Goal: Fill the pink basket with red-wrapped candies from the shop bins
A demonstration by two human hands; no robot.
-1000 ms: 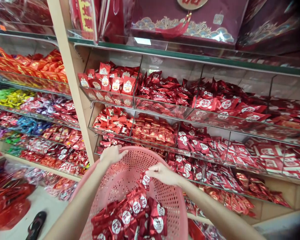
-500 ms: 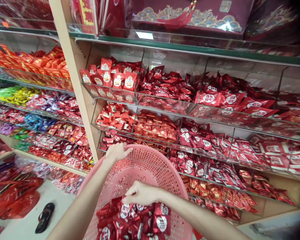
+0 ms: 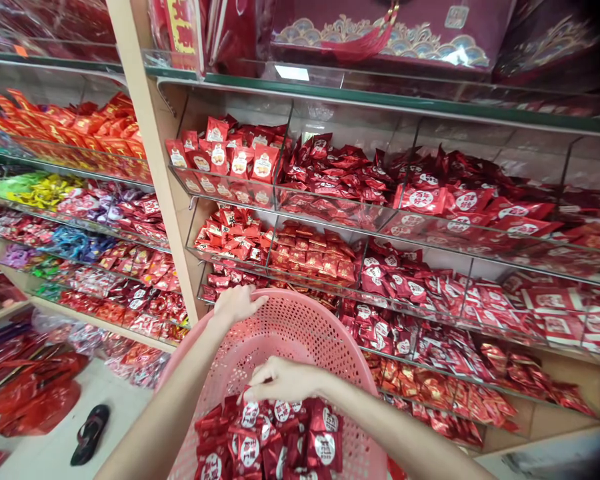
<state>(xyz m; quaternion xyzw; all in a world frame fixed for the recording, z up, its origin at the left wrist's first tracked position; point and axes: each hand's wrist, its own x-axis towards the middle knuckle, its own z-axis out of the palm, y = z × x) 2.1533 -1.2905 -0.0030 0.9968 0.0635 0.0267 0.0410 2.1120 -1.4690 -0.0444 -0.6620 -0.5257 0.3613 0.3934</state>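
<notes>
A pink perforated plastic basket (image 3: 347,340) tilts in front of me. My left hand (image 3: 236,303) is closed over its far left rim. Small shiny red packets (image 3: 247,450) with white round labels lie heaped in the near part of the basket. My right hand (image 3: 275,379) is inside, just over the heap. Its fingers are curled and pinch a red packet (image 3: 251,413) at the top of the pile. Part of that packet is hidden by the fingers.
Beyond the basket stand shelves (image 3: 380,230) with clear fronts, filled with red packets. Another shelf unit with colourful packets (image 3: 45,190) is at left, past a wooden upright (image 3: 155,153). A black flip-flop (image 3: 90,433) and a red plastic bag (image 3: 43,393) lie on the floor.
My right hand has risen slightly, showing more of the packets under it. My left hand keeps its grip on the rim. The view has shifted a little.
</notes>
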